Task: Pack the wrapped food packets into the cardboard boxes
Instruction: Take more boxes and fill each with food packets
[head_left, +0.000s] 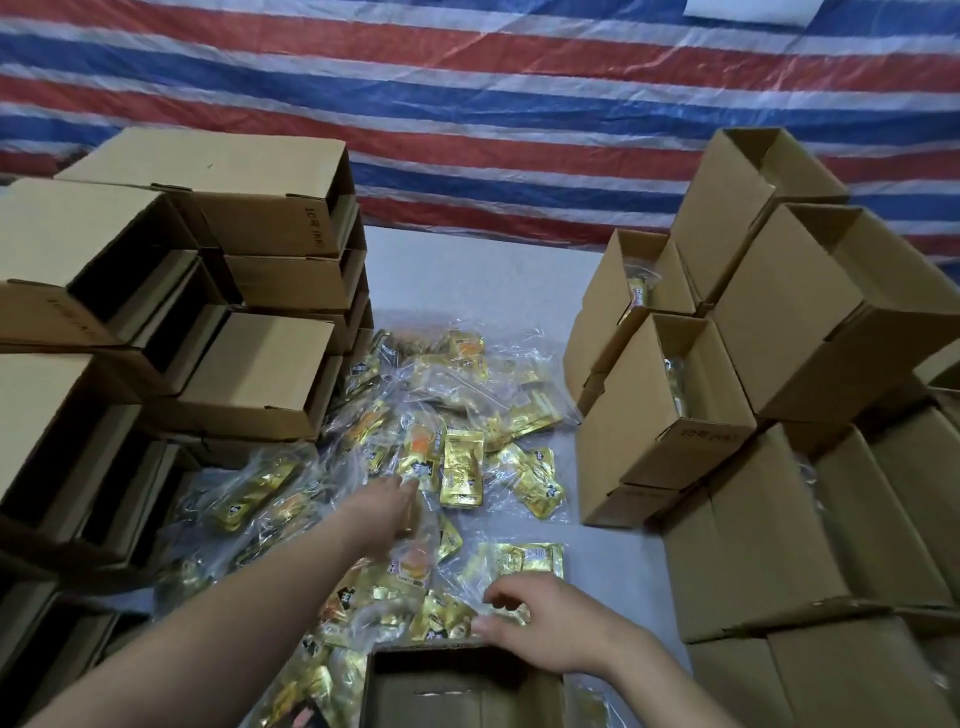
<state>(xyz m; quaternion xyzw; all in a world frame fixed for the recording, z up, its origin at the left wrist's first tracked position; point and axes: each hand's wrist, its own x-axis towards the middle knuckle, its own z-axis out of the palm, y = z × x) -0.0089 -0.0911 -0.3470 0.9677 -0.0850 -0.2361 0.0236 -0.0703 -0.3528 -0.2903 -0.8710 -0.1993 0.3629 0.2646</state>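
Centrally, a heap of gold wrapped packets (457, 467) is spread on the grey surface (483, 270). Just nearer than the heap, an open box (462, 680) is seen. The left hand (387, 506) is extended onto the heap; whether its grip is closed cannot be told. The right hand (540, 618), fingers curled, touches packets at the box's far rim. Box stacks (727, 395) flank the heap.

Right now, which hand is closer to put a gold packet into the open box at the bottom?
The right hand. Its fingers touch packets just beside the open box, while the left hand reaches farther away, into the middle of the pile.
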